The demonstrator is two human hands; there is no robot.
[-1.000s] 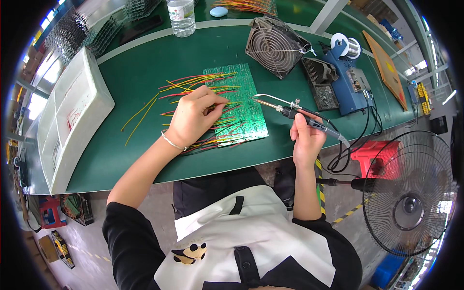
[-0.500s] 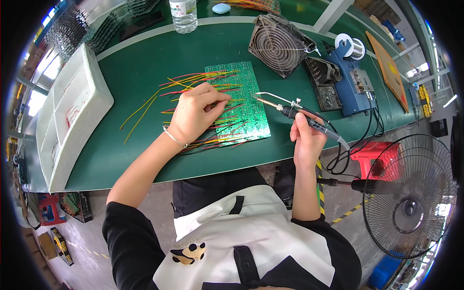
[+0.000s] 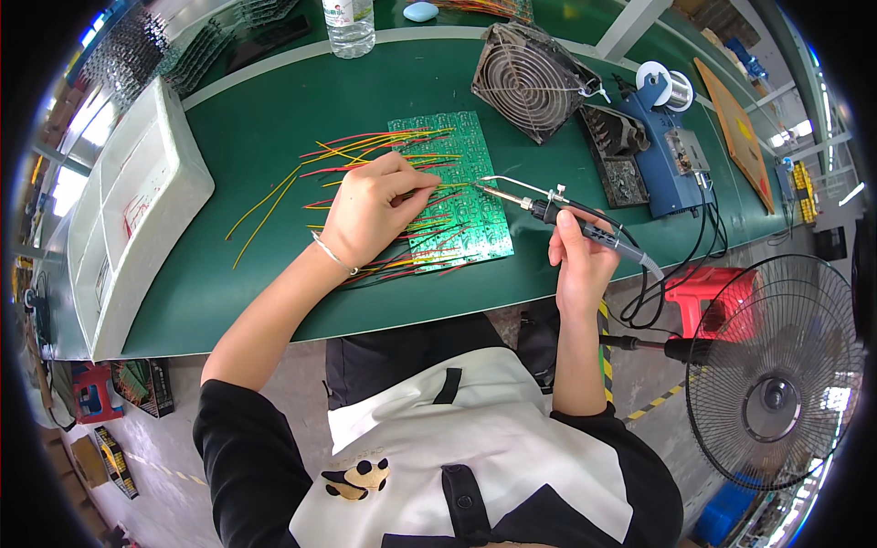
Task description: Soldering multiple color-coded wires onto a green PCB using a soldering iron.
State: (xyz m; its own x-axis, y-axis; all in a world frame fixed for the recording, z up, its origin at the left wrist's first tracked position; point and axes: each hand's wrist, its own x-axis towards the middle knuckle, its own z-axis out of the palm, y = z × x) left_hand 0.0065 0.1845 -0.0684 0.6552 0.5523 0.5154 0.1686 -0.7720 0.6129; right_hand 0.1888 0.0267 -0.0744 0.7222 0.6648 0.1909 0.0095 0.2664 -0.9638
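One white compartmented tray [image 3: 169,215] at left

Middle compartment: thin red pieces [image 3: 137,216]. Clear plastic bottle [image 3: 351,42] stands at the rear; fill level unclear. Green rectangular circuit-board panel [image 3: 493,219] lies centrally on the green tabletop [image 3: 274,110]. Left hand [image 3: 370,210]: thumb and index finger pinched on a thin yellow wire [image 3: 455,186] over the panel. Right hand [image 3: 583,260]: fingers closed around a black-handled soldering iron [image 3: 545,212], tip beside the wire; contact unclear.

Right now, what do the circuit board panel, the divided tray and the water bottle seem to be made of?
Circuit board panel: probably resin laminate, glossy green, shown by reflections. Divided tray: matte white, perhaps foam or plastic; its walls look thick. Water bottle: apparently plastic, glossy, transparent.
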